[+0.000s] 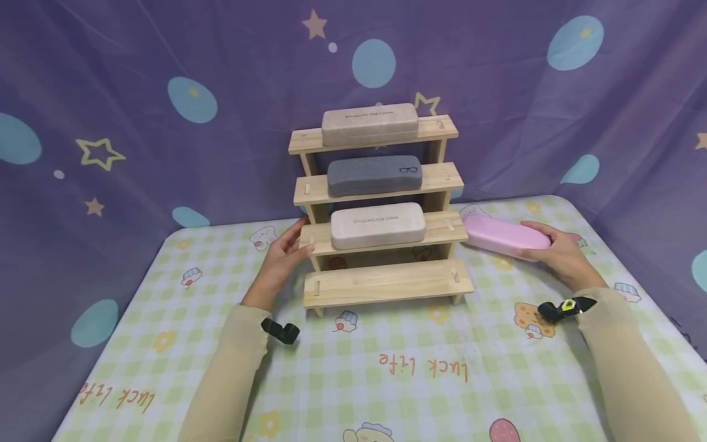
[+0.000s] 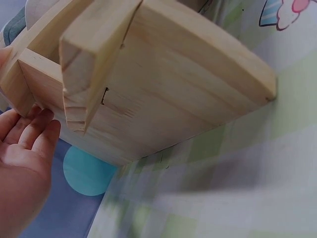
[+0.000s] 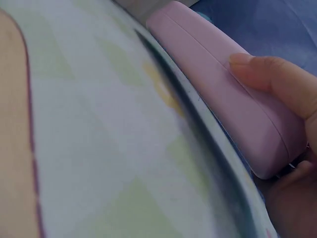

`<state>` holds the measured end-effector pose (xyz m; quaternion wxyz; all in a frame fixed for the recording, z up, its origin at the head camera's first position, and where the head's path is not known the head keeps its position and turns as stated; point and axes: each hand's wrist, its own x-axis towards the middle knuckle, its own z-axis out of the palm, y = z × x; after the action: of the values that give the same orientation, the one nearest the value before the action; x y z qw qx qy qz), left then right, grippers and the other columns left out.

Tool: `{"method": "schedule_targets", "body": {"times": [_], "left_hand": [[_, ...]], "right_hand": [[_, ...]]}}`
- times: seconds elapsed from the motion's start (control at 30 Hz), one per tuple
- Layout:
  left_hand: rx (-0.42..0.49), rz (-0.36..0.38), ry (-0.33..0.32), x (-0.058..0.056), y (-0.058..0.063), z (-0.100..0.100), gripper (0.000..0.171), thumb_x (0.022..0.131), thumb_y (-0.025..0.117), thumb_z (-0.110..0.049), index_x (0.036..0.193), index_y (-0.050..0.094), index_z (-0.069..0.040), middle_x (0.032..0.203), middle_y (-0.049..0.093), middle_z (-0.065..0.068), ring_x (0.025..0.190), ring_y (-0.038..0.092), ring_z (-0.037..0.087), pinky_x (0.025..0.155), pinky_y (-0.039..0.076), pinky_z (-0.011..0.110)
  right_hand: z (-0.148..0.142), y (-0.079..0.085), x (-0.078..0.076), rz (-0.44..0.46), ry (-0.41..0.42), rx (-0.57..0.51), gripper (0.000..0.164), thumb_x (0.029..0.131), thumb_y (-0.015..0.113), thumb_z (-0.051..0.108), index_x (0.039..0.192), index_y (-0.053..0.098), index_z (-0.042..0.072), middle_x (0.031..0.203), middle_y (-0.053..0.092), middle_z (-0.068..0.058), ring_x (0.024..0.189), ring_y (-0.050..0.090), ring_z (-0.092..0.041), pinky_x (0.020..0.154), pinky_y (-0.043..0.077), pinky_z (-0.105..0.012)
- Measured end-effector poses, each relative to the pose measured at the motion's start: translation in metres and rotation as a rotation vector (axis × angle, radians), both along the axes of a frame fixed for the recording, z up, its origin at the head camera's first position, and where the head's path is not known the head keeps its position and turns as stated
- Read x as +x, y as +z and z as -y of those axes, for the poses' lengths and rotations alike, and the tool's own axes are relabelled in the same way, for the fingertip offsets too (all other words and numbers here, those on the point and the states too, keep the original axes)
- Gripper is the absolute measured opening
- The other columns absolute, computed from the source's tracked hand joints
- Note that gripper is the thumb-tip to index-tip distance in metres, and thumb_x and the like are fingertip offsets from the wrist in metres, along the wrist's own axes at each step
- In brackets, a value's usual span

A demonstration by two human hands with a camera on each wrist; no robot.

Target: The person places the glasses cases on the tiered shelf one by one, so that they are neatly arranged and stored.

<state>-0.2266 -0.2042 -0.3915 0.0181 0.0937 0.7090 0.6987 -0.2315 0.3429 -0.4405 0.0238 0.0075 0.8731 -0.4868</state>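
A pale wooden step shelf (image 1: 386, 280) with stacked tiers stands on the table. My left hand (image 1: 283, 256) holds the left end of its second tier from the bottom; in the left wrist view the fingers (image 2: 37, 131) bend against the board's edge. My right hand (image 1: 563, 256) grips the right end of a pink glasses case (image 1: 505, 235), with the thumb (image 3: 267, 72) along its side. That case is beside the shelf, on its right. On the upper tiers lie a beige glasses case (image 1: 370, 125), a blue-grey one (image 1: 374, 175) and a white one (image 1: 378, 226).
A checked cloth (image 1: 420, 405) with cartoon prints covers the table. Behind it hangs a purple curtain (image 1: 248, 61) with stars and blue ovals. The lowest tier bears no case.
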Motion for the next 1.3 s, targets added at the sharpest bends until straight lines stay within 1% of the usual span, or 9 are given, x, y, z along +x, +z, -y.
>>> {"method": "schedule_targets", "body": {"times": [0.2, 0.3, 0.4, 0.47, 0.57, 0.87, 1.03, 1.13, 1.3], "left_hand": [[-0.002, 0.011, 0.002, 0.000, 0.000, 0.000, 0.067, 0.088, 0.058, 0.001, 0.148, 0.028, -0.004, 0.150, 0.032, 0.014, 0.132, 0.038, 0.027, 0.097, 0.043, 0.018], [0.001, 0.010, 0.007, 0.000, 0.000, 0.001, 0.067, 0.088, 0.058, 0.002, 0.147, 0.028, -0.004, 0.150, 0.033, 0.015, 0.131, 0.040, 0.026, 0.097, 0.043, 0.018], [-0.001, 0.005, 0.005, 0.000, -0.001, 0.001, 0.067, 0.087, 0.058, 0.002, 0.147, 0.027, -0.003, 0.150, 0.032, 0.016, 0.129, 0.042, 0.024, 0.096, 0.043, 0.018], [0.000, 0.001, 0.006, 0.000, -0.001, 0.000, 0.067, 0.087, 0.058, 0.002, 0.147, 0.028, -0.002, 0.150, 0.032, 0.017, 0.128, 0.043, 0.023, 0.096, 0.044, 0.017], [0.005, -0.005, -0.001, 0.000, -0.001, 0.000, 0.067, 0.087, 0.057, 0.002, 0.147, 0.027, -0.002, 0.149, 0.032, 0.017, 0.129, 0.042, 0.023, 0.096, 0.044, 0.017], [0.017, -0.005, -0.004, 0.000, 0.000, -0.001, 0.067, 0.087, 0.057, 0.003, 0.147, 0.029, -0.003, 0.149, 0.034, 0.016, 0.130, 0.041, 0.024, 0.094, 0.044, 0.017], [0.035, -0.002, -0.014, -0.001, 0.000, -0.002, 0.067, 0.087, 0.057, 0.004, 0.147, 0.027, -0.002, 0.150, 0.032, 0.017, 0.132, 0.038, 0.027, 0.096, 0.044, 0.018], [0.047, -0.002, -0.013, -0.001, 0.000, -0.002, 0.068, 0.087, 0.057, 0.005, 0.147, 0.027, -0.001, 0.150, 0.031, 0.017, 0.133, 0.036, 0.029, 0.096, 0.044, 0.018], [0.044, -0.007, -0.007, 0.000, 0.001, -0.001, 0.068, 0.087, 0.057, 0.004, 0.147, 0.027, -0.001, 0.150, 0.031, 0.017, 0.134, 0.035, 0.030, 0.098, 0.043, 0.019]], "right_hand": [[-0.006, 0.009, 0.008, -0.053, -0.018, 0.044, 0.075, 0.079, 0.076, 0.031, 0.144, 0.041, 0.020, 0.139, 0.042, -0.011, 0.111, 0.039, -0.013, 0.079, 0.032, -0.008], [-0.008, 0.013, 0.013, -0.086, -0.024, 0.030, 0.073, 0.079, 0.077, 0.025, 0.142, 0.043, 0.015, 0.132, 0.047, 0.005, 0.107, 0.040, -0.005, 0.078, 0.033, -0.005], [-0.009, 0.017, 0.018, -0.114, -0.029, -0.038, 0.069, 0.079, 0.076, 0.016, 0.140, 0.045, 0.011, 0.120, 0.051, 0.023, 0.103, 0.042, 0.001, 0.077, 0.036, -0.004], [-0.009, 0.020, 0.021, -0.131, -0.028, -0.084, 0.067, 0.078, 0.076, 0.009, 0.139, 0.048, 0.010, 0.113, 0.052, 0.029, 0.099, 0.044, 0.003, 0.076, 0.039, -0.005], [-0.008, 0.026, 0.028, -0.146, -0.010, -0.132, 0.065, 0.078, 0.074, 0.001, 0.137, 0.050, 0.010, 0.109, 0.054, 0.030, 0.095, 0.048, 0.005, 0.075, 0.042, -0.006], [-0.002, 0.046, 0.049, -0.185, 0.050, -0.088, 0.065, 0.076, 0.074, 0.000, 0.136, 0.052, 0.012, 0.112, 0.055, 0.028, 0.093, 0.051, 0.006, 0.074, 0.041, -0.006], [0.002, 0.051, 0.056, -0.224, 0.086, -0.151, 0.066, 0.073, 0.071, -0.011, 0.134, 0.054, 0.008, 0.112, 0.059, 0.024, 0.092, 0.054, 0.003, 0.073, 0.043, -0.007], [0.004, 0.053, 0.061, -0.241, 0.104, -0.170, 0.067, 0.072, 0.070, -0.014, 0.133, 0.055, 0.010, 0.113, 0.060, 0.023, 0.091, 0.054, 0.004, 0.073, 0.044, -0.007], [0.006, 0.056, 0.069, -0.248, 0.141, -0.306, 0.068, 0.070, 0.067, -0.020, 0.131, 0.057, 0.009, 0.113, 0.062, 0.017, 0.091, 0.055, 0.002, 0.073, 0.045, -0.007]]}}
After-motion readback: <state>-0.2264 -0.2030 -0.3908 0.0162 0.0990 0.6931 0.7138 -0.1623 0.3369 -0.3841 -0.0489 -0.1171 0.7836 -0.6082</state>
